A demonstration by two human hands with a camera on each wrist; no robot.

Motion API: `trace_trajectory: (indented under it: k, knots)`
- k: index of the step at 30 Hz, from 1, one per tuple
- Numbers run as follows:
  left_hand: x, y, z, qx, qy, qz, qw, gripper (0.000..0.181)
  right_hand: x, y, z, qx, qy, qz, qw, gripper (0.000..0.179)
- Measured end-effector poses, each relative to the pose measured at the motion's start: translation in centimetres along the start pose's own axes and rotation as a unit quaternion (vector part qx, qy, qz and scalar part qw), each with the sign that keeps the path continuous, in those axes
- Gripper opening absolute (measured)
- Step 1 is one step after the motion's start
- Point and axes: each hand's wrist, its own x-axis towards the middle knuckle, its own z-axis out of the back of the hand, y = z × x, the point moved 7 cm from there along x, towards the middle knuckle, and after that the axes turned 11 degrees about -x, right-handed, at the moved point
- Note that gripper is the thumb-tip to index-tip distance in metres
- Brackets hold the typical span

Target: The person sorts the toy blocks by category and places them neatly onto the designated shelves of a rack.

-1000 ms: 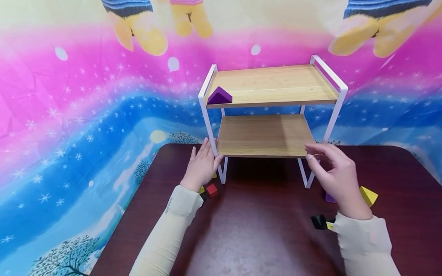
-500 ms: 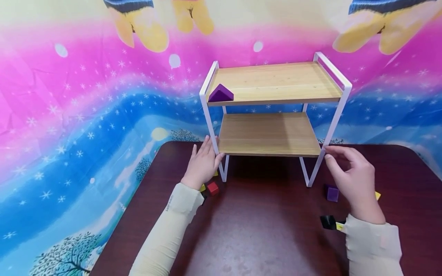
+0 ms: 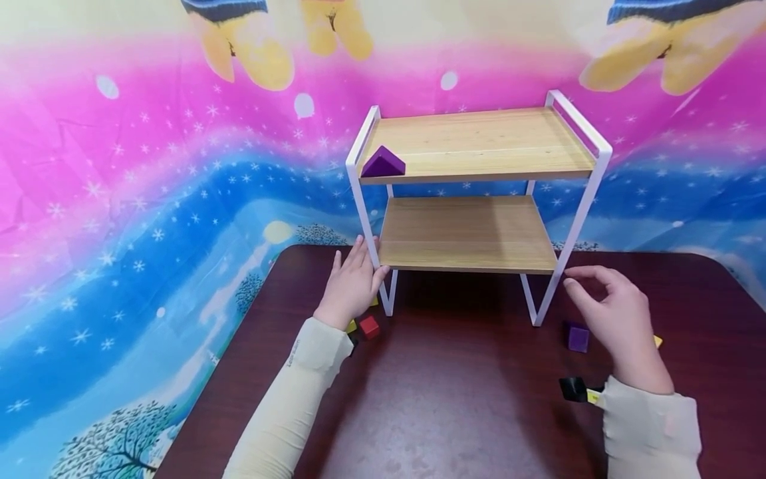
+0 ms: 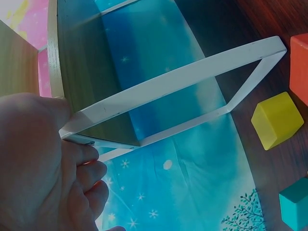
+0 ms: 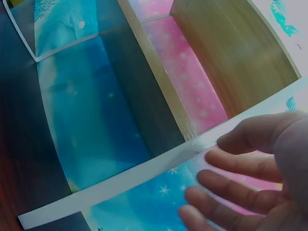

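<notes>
A two-tier shelf with light wood boards and white metal side frames (image 3: 479,253) stands upright on the dark table. At its left front leg, my left hand (image 3: 350,286) holds the frame level with the lower board, thumb at the front and fingers along the outer side. In the left wrist view, the left hand (image 4: 48,159) has its thumb and fingers on either side of the white frame. My right hand (image 3: 616,313) hovers just beside the right front leg, thumb and fingers apart and nothing between them. A purple triangular block (image 3: 383,163) sits on the top board's left front corner.
Under the right hand stands a purple block (image 3: 578,337), with part of a yellow block (image 3: 657,341) behind the wrist. Left of the shelf lie a red block (image 3: 370,326), a yellow block (image 4: 277,120) and a teal block (image 4: 296,204). A printed backdrop (image 3: 179,199) hangs behind.
My right hand has moved rightward, from in front of the lower board's right corner to outside the right leg. The left hand stays at the left leg. The view has shifted slightly.
</notes>
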Motion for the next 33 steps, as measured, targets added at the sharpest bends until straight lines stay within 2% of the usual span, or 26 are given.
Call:
trace_trajectory:
  k: [4, 10, 16, 33]
  knots:
    - [0.0, -0.1, 0.1, -0.003, -0.001, -0.003, 1.0000, 0.064, 0.2, -0.9, -0.7, -0.022, 0.048, -0.011, 0.9985, 0.039]
    - [0.0, 0.0, 0.0, -0.008, -0.002, -0.005, 1.0000, 0.064, 0.2, -2.4, -2.0, -0.041, 0.084, -0.036, 0.9949, 0.044]
    - [-0.2, 0.1, -0.1, -0.005, 0.007, -0.001, 1.0000, 0.065, 0.2, -3.7, -3.0, -0.041, 0.107, -0.056, 0.9918, 0.044]
    - [-0.2, -0.1, 0.0, -0.004, 0.004, -0.010, 0.9999, 0.065, 0.1, -6.9, -5.4, -0.068, 0.167, -0.115, 0.9769, 0.050]
